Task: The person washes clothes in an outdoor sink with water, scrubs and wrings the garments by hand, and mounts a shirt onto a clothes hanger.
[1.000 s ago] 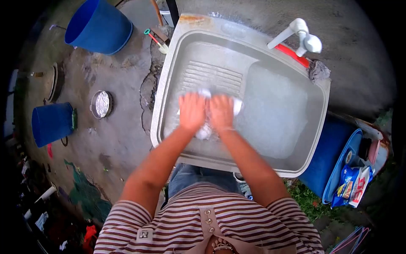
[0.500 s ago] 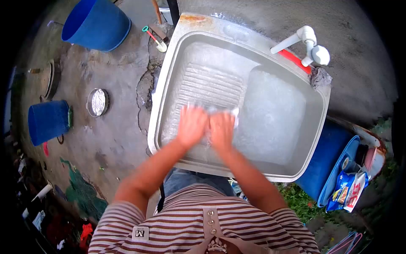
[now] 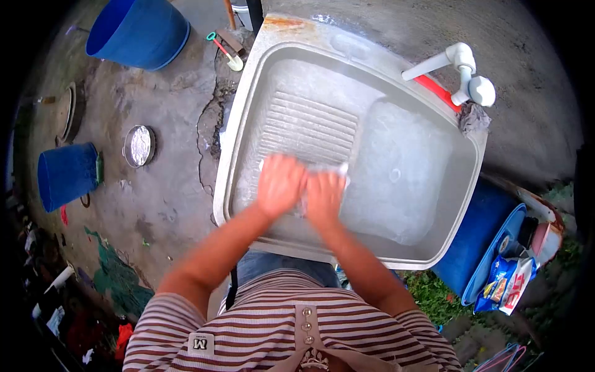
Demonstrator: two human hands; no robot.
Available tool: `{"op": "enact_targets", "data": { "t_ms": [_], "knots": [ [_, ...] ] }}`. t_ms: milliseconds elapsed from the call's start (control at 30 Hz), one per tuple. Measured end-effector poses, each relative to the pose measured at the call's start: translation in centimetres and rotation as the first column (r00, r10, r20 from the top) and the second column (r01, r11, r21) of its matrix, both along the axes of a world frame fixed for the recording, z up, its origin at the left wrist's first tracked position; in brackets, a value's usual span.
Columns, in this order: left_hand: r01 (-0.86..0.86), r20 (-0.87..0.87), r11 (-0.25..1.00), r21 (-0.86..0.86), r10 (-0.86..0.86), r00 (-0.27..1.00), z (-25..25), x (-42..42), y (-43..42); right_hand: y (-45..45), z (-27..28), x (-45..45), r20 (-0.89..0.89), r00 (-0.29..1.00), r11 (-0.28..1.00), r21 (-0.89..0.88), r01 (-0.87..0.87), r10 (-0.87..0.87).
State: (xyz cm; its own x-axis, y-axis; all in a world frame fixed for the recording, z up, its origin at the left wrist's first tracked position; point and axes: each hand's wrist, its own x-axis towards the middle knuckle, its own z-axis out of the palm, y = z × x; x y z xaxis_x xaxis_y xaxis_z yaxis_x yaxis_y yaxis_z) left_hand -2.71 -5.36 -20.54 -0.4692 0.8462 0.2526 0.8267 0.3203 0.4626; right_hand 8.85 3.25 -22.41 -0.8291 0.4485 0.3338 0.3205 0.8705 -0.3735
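Note:
My left hand point(image 3: 280, 185) and my right hand point(image 3: 323, 193) are side by side over the lower end of the ribbed washboard point(image 3: 310, 127) in the grey sink point(image 3: 245, 111). Both are closed on a white cloth point(image 3: 343, 169), mostly hidden under them; a bit of it sticks out beside my right hand. The fingers are somewhat blurred. To the right of my hands, cloudy water point(image 3: 403, 167) lies in the deeper part of the basin.
A white pipe point(image 3: 462, 57) and a grey rag point(image 3: 474, 118) are at the sink's upper right. Blue tubs point(image 3: 139, 37), a foil-like silvery pan point(image 3: 140, 146) and a toy shovel point(image 3: 226, 53) are on the left. A blue barrel point(image 3: 474, 229) with a detergent bag point(image 3: 505, 284) stands right.
My hands have moved down the washboard since the earliest frame, and less of the white cloth shows. The whole view has shifted slightly.

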Motion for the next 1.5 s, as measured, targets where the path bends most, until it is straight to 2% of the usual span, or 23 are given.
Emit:
{"op": "enact_targets", "data": {
  "t_ms": [33, 100, 167, 267, 300, 367, 467, 533, 600, 667, 700, 767, 833, 900, 1000, 1033, 1100, 1167, 1267, 1300, 1333, 1433, 1500],
  "knots": [
    [-0.094, -0.058, 0.995, -0.044, 0.091, 0.994, -1.4, -2.1, 2.9, 3.0, -1.2, -3.1, 0.014, 1.000, 0.997, 0.077, 0.013, -0.014],
    [-0.248, -0.061, 0.967, -0.057, 0.245, 0.968, -2.1, -7.3, 9.4, 7.9, -0.9, -9.6, 0.160, 0.982, 0.989, -0.084, 0.119, -0.105],
    [-0.220, -0.128, 0.974, 0.055, 0.225, 0.966, -2.1, -9.7, 12.9, 9.4, -2.2, -12.4, 0.048, 0.961, 0.955, -0.105, 0.277, -0.273],
    [-0.295, -0.175, 0.949, 0.116, 0.312, 0.934, -0.3, -6.8, 9.9, 8.3, -1.8, -10.0, -0.109, 0.964, 0.962, 0.101, 0.253, -0.242],
    [-0.321, -0.168, 0.937, 0.137, 0.342, 0.925, 0.3, -5.0, 7.8, 6.8, -0.1, -8.0, 0.017, 0.979, 0.979, 0.036, 0.202, -0.203],
    [-0.195, -0.015, 0.981, 0.016, 0.195, 0.981, 0.1, -1.0, 2.0, 3.3, 1.1, -2.8, 0.011, 0.998, 0.996, -0.071, 0.062, -0.061],
    [-0.084, 0.038, 0.995, 0.046, 0.082, 0.996, 0.6, 1.1, -1.1, 0.7, 0.6, 1.1, -0.082, 0.997, 0.997, -0.072, -0.010, 0.004],
    [-0.048, -0.128, 0.999, 0.010, 0.049, 0.991, -1.4, -1.3, 2.2, 2.4, -0.8, -1.7, 0.149, 0.989, 0.997, -0.069, 0.035, -0.024],
    [-0.161, -0.031, 0.987, 0.017, 0.162, 0.986, -1.9, -5.5, 7.8, 7.1, -1.1, -7.4, 0.168, 0.983, 0.992, -0.081, 0.092, -0.078],
    [-0.161, -0.077, 0.985, 0.062, 0.165, 0.983, -2.3, -7.7, 10.7, 9.0, -1.9, -10.2, -0.073, 0.980, 0.980, -0.078, 0.181, -0.187],
    [-0.159, -0.071, 0.985, 0.067, 0.163, 0.984, -2.2, -7.0, 10.3, 8.6, -1.8, -9.5, -0.069, 0.980, 0.980, -0.071, 0.184, -0.189],
    [-0.202, -0.194, 0.936, 0.287, 0.263, 0.945, -1.5, -6.4, 9.1, 7.8, -1.0, -8.8, -0.131, 0.955, 0.939, 0.190, 0.287, -0.265],
    [-0.275, -0.102, 0.954, 0.119, 0.288, 0.952, 0.0, -3.2, 4.9, 5.3, 0.4, -4.8, 0.156, 0.978, 0.984, -0.093, 0.152, -0.136],
    [-0.115, 0.026, 0.990, 0.086, 0.113, 0.993, 0.7, 0.0, -0.1, 1.7, 0.8, -0.1, -0.079, 0.997, 0.996, -0.091, 0.010, -0.017],
    [0.085, 0.034, 0.996, 0.014, -0.086, 0.996, 0.0, 0.6, -1.7, -0.4, -0.1, 1.3, 0.032, 0.999, 0.999, -0.014, -0.039, 0.040],
    [0.005, -0.237, 0.993, 0.122, 0.024, 0.971, -2.1, -1.2, 1.2, 2.3, -1.7, -0.7, 0.043, 0.998, 0.991, 0.120, -0.058, 0.053],
    [-0.123, -0.015, 0.992, -0.023, 0.123, 0.992, -2.7, -5.5, 7.2, 7.3, -1.9, -6.7, 0.131, 0.991, 0.997, -0.074, 0.037, -0.027],
    [-0.147, -0.008, 0.982, -0.118, 0.147, 0.989, -2.1, -8.3, 10.5, 9.8, -1.7, -10.1, 0.072, 0.982, 0.977, -0.108, 0.183, -0.176],
    [-0.207, -0.120, 0.976, 0.065, 0.214, 0.969, -0.8, -6.5, 9.0, 8.2, -0.9, -8.5, -0.033, 0.957, 0.954, 0.077, 0.290, -0.288],
    [-0.271, -0.123, 0.948, 0.167, 0.293, 0.948, -0.6, -4.8, 7.3, 6.3, -0.1, -6.7, 0.047, 0.951, 0.951, 0.056, 0.303, -0.305],
    [-0.321, -0.066, 0.928, 0.190, 0.338, 0.939, -0.1, -2.7, 5.4, 4.3, 0.0, -5.1, -0.048, 0.950, 0.949, -0.081, 0.303, -0.308],
    [-0.332, 0.364, 0.920, 0.210, 0.241, 0.899, 0.5, 4.1, -0.2, -2.1, 1.3, -1.4, -0.248, 0.852, 0.792, -0.547, 0.271, -0.462],
    [-0.292, 0.336, 0.926, 0.240, 0.203, 0.920, -0.5, 4.1, -0.1, -1.2, -0.1, -1.0, -0.278, 0.871, 0.808, -0.555, 0.198, -0.405]
  ]
}}
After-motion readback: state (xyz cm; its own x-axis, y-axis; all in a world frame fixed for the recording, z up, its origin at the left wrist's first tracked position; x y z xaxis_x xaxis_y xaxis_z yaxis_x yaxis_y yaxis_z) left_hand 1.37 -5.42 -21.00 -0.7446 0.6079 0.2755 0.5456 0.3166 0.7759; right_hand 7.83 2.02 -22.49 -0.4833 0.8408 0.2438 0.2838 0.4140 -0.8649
